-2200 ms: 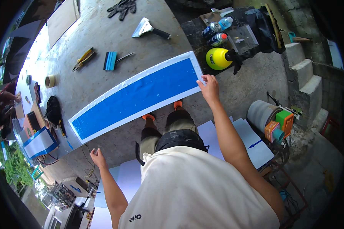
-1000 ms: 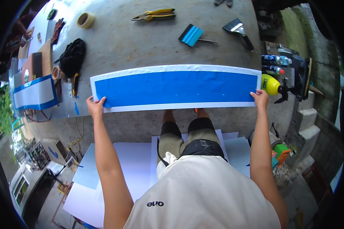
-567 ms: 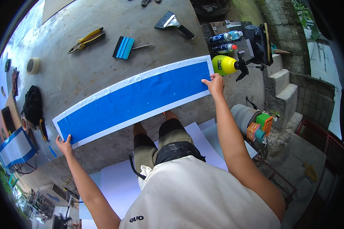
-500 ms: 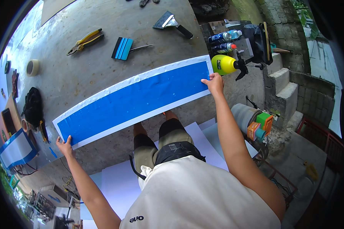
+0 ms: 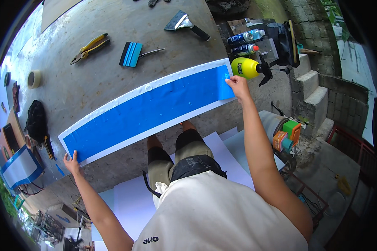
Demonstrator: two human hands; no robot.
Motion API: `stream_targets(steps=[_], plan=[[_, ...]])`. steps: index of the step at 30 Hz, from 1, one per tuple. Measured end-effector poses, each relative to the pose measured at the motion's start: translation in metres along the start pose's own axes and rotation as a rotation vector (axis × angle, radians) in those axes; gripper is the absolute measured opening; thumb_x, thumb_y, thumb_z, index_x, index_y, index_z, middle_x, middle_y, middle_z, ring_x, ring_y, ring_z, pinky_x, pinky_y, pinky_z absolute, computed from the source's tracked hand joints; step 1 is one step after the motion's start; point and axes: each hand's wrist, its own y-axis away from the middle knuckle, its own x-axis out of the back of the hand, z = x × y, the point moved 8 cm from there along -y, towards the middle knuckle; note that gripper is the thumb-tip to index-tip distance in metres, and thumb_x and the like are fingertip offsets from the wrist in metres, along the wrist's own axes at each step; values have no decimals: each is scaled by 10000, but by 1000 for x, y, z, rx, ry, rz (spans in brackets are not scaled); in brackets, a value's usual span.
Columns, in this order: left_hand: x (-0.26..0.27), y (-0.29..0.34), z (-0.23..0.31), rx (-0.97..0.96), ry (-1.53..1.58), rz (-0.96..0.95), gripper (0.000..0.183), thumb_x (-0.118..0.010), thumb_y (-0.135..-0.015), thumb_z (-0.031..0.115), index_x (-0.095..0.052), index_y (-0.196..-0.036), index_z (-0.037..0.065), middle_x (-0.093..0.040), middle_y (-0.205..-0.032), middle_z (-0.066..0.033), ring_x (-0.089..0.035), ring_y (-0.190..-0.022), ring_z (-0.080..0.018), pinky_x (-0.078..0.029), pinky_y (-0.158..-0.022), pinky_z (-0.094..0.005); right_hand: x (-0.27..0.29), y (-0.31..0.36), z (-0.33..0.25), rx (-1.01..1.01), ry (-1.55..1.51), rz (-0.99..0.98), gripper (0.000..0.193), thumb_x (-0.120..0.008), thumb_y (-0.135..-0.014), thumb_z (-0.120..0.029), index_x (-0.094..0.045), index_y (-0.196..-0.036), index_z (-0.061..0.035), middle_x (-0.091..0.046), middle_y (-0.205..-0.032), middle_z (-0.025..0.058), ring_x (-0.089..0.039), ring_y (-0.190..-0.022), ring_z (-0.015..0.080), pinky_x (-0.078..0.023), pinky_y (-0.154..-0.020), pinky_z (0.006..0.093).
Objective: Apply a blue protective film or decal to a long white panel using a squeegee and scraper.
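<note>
A long, slightly curved white panel (image 5: 109,103) lies along the near edge of the table, covered with blue film (image 5: 142,106) inside a white border. At its lower left corner, my left hand (image 5: 72,162) grips the panel with the thumb on top and the fingers around the edge. My right hand (image 5: 239,87) is closed in a pinch at the right end of the blue film. There a lighter blue flap (image 5: 225,92) reaches over the white border. The fingertips partly hide what is pinched.
On the metal table (image 5: 92,79) lie pliers (image 5: 89,49), a blue squeegee (image 5: 130,54), a scraper (image 5: 186,26) and a tape roll (image 5: 34,79). A yellow spray bottle (image 5: 245,68) and spray cans (image 5: 241,39) sit beyond the right end. Black cloth (image 5: 36,119) lies left.
My right hand has shifted from the panel's right edge to pinch the film there. A lighter blue flap now covers part of the right border. My left hand keeps its corner.
</note>
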Motion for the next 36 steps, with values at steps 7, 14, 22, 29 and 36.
stream_targets(steps=[7, 14, 22, 29, 36], plan=[[2, 0, -7, -11, -36, 21, 740, -845, -761, 114, -403, -1350, 36, -640, -1105, -231, -643, -975, -281, -520, -878, -380, 36, 35, -51, 47, -82, -32, 251, -729, -874, -133, -669, -1022, 61, -669, -854, 51, -595, -752, 93, -477, -696, 232], [0, 2, 0, -18, -8, 11, 712, -829, -777, 102, -403, -1341, 18, -659, -1123, -273, -641, -1033, -298, -495, -933, -397, 34, 20, -22, 12, -157, -26, 241, -734, -872, -135, -676, -1008, 55, -668, -819, 42, -593, -707, 91, -482, -644, 238], [7, 0, -8, 43, -38, 22, 752, -865, -746, 176, -421, -1334, 27, -614, -1170, -262, -634, -1030, -300, -492, -942, -403, 2, -16, 26, -37, 10, 32, 289, -781, -813, -172, -714, -978, 55, -709, -859, 93, -633, -743, 140, -506, -687, 288], [4, -1, -8, 50, -45, 22, 758, -863, -756, 176, -394, -1328, 9, -635, -1151, -259, -637, -1038, -288, -497, -936, -401, 1, -19, 31, -104, 2, 42, 272, -790, -803, -164, -729, -967, 44, -726, -865, 114, -658, -741, 154, -525, -688, 301], [4, 6, -1, 61, -69, 40, 741, -858, -760, 159, -395, -1318, 4, -644, -1136, -253, -641, -1028, -284, -500, -935, -395, 1, -16, 24, -126, 57, 36, 253, -784, -822, -164, -705, -948, 41, -700, -834, 58, -613, -705, 104, -502, -649, 269]])
